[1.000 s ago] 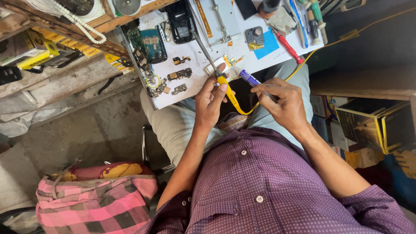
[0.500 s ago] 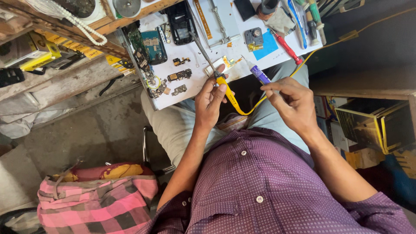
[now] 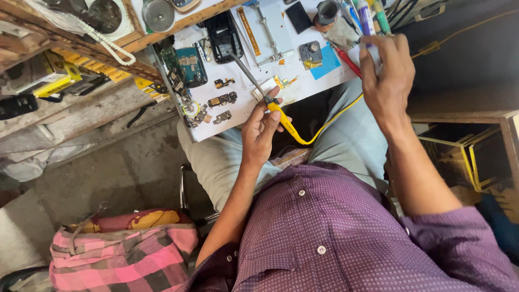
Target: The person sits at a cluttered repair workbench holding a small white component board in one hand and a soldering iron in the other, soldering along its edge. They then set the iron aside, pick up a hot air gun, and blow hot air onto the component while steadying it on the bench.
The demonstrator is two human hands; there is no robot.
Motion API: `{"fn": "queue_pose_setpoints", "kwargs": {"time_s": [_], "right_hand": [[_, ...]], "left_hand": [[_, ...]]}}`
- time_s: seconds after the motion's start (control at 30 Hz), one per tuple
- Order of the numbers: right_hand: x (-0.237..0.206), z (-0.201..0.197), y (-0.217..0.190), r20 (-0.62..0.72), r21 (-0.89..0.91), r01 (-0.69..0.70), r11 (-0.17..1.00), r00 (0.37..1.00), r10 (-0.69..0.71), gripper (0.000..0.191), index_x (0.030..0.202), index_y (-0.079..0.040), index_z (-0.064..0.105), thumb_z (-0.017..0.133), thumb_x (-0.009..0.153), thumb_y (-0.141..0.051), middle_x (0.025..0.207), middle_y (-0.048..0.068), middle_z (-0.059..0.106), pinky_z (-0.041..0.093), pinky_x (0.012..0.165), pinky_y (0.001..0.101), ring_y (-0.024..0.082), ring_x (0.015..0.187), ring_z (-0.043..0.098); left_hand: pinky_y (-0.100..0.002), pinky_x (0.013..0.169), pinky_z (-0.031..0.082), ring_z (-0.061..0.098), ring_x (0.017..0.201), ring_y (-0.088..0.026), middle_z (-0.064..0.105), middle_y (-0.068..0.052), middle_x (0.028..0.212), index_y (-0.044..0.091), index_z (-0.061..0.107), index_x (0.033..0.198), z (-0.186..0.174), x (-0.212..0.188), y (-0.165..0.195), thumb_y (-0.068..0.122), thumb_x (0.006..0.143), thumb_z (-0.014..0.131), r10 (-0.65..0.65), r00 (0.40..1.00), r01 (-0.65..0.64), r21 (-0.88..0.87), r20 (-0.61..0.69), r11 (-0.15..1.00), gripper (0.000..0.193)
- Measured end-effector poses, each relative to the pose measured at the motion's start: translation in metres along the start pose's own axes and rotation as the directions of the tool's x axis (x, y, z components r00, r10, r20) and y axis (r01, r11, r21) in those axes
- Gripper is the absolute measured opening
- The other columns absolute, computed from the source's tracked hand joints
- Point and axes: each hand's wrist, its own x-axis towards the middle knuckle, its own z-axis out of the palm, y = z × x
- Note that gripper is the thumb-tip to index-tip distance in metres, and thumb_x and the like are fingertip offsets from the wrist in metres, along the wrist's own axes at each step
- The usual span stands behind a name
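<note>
Over white bench (image 3: pixel 303 86), left hand (image 3: pixel 259 132) gripping yellow soldering iron (image 3: pixel 270 103), right hand (image 3: pixel 386 73) pinching purple pen (image 3: pixel 366 16), circuit boards (image 3: pixel 189 65) beside

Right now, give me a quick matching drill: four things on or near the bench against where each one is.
Things:
1. soldering iron
2. pen
3. green board
4. checked cloth

Places:
A. lower left, beside the person's arm
B. in the left hand
C. on the white bench top, left part
D. in the right hand

Pairs: 1-B, 2-D, 3-C, 4-A
</note>
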Motion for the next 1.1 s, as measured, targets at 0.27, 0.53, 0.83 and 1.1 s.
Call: {"fn": "queue_pose_setpoints", "kwargs": {"time_s": [0.27,0.53,0.83,1.1], "right_hand": [[0.047,0.017,0.019,0.019,-0.185,0.216,0.959,0.976,-0.216,0.024,0.123,-0.005,0.066,0.074,0.1,0.0,0.113,0.015,0.06,0.049,0.089,0.0465,0.038,0.107,0.061],[0.02,-0.024,-0.008,0.014,0.1,0.075,0.992,0.997,-0.077,0.007,0.11,0.0,0.072,0.074,0.106,-0.006,0.098,0.014,0.067,0.051,0.08,0.0355,0.027,0.089,0.066],[-0.066,-0.053,-0.06,0.775,0.205,-0.395,0.896,0.624,0.098,0.043,0.119,-0.001,0.072,0.077,0.089,-0.031,0.108,0.012,0.076,0.056,0.084,0.0354,0.022,0.097,0.075],[-0.072,-0.039,-0.042,-0.013,0.413,-0.029,0.91,0.999,0.038,0.055,0.14,-0.004,0.053,0.085,0.097,-0.016,0.126,0.017,0.049,0.05,0.095,0.0331,0.03,0.107,0.057]], "left_hand": [[-0.026,0.079,0.057,0.074,0.102,-0.019,0.066,-0.01,0.13,-0.002,0.057,0.138,0.006,-0.003,0.0,0.024,0.11,0.058,0.011,1.0,-0.012,-0.059,-0.015,0.998,0.038],[-0.025,0.079,0.054,0.066,0.096,-0.011,0.075,-0.009,0.112,-0.003,0.066,0.127,0.024,0.009,0.011,0.023,0.104,0.067,-0.064,0.998,0.062,-0.116,-0.015,0.991,0.034],[-0.022,0.077,0.046,0.06,0.086,-0.007,0.074,-0.005,0.102,-0.001,0.074,0.116,0.083,0.034,0.032,0.023,0.103,0.075,-0.148,0.987,0.162,-0.399,0.065,0.902,0.028],[-0.023,0.082,0.05,0.063,0.093,-0.006,0.072,-0.002,0.104,-0.002,0.073,0.12,0.134,0.02,0.042,0.023,0.099,0.076,-0.256,0.939,0.327,-0.362,0.231,0.873,0.033]]}}
